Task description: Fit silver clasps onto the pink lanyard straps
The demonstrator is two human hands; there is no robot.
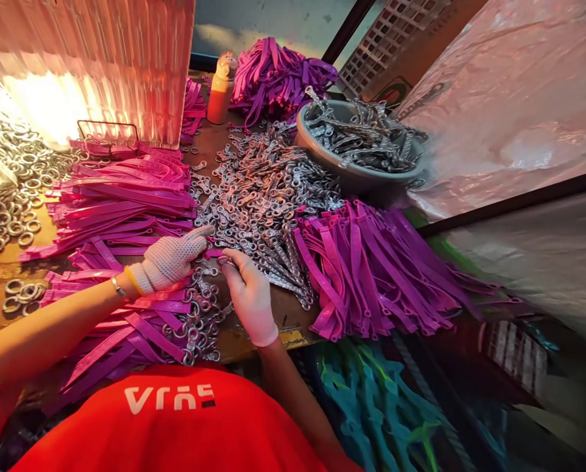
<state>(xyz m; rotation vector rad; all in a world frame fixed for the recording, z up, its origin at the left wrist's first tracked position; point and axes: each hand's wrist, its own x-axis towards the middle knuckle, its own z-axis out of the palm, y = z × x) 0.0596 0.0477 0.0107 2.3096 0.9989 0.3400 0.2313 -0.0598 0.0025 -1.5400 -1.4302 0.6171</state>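
Note:
A short stretch of pink strap (214, 253) spans the small gap between my two gloved hands. My left hand (172, 261), in a dotted white knit glove, is closed on one end, its index finger pointing forward along the strap. My right hand (250, 298), also gloved, pinches the other end between thumb and fingers, beside a small ring-like end at the fingertips. The rest of this strap is hidden by my left hand. Pink straps (130, 196) lie piled around my left forearm. Just beyond both hands spreads a heap of small metal links and chain pieces (258, 190).
More purple straps (371, 275) hang over the table's right edge. A grey bowl (317, 141) of chain pieces stands behind them, near an orange bottle (218, 98). Loose metal rings (8, 213) lie at far left, by a corrugated panel (126, 65). Plastic sheeting (499, 118) covers the right side.

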